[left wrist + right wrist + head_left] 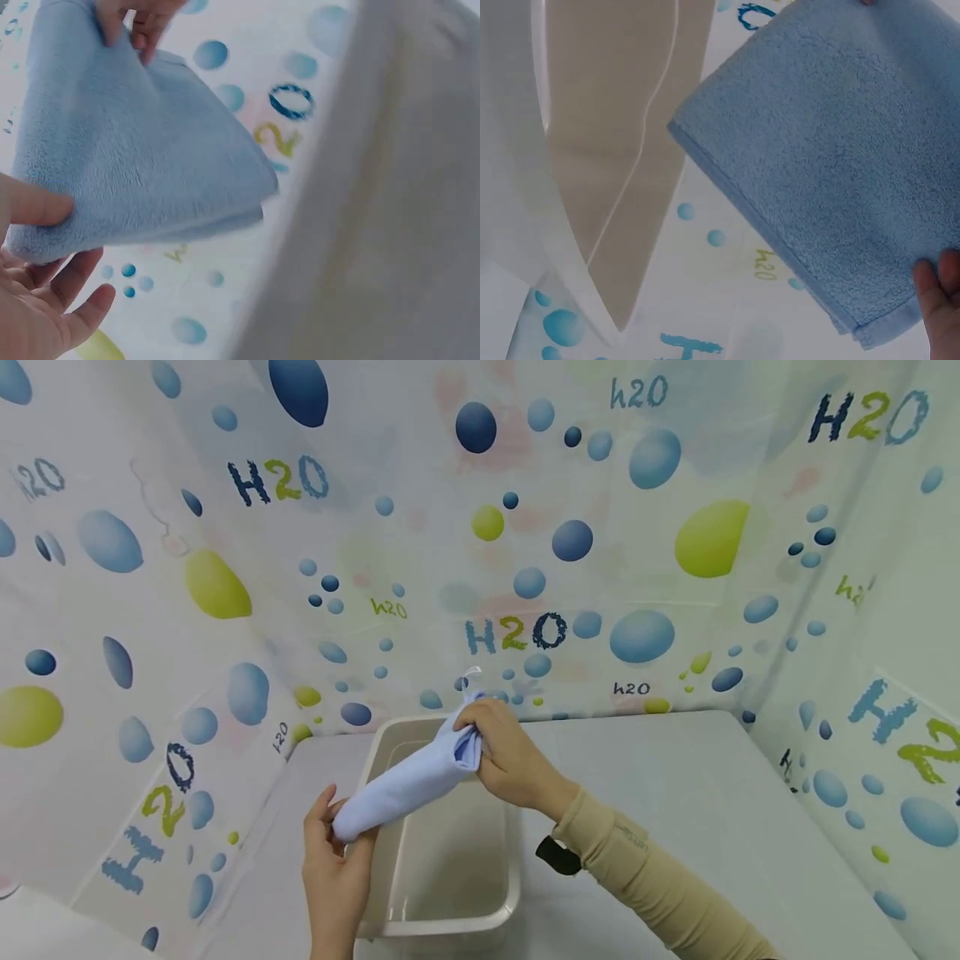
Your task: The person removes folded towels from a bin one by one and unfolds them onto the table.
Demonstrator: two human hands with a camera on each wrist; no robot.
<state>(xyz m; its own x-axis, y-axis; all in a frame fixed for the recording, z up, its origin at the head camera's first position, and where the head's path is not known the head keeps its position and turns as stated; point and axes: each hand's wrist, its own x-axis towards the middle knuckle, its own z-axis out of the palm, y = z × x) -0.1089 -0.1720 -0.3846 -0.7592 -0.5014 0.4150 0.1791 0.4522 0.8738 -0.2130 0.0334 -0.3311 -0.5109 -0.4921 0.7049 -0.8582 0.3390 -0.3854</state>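
Head cam, L fingers point(318, 811) & R fingers point(486, 717) gripping folded lt-blue towel point(408, 786), beige tub point(459, 856) below

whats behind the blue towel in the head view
Behind the blue towel are the plastic bin and, farther back, an H2O-print backdrop. The bin section it covers cannot be seen.

A pale-blue cloth point(408, 787) shows a rough, matt terry pile above a smooth, glossy-rimmed plastic basin point(450, 927), as a matt fabric sleeve point(667, 878) appears at near right and a smooth printed sheet point(431, 452) spans the far side.
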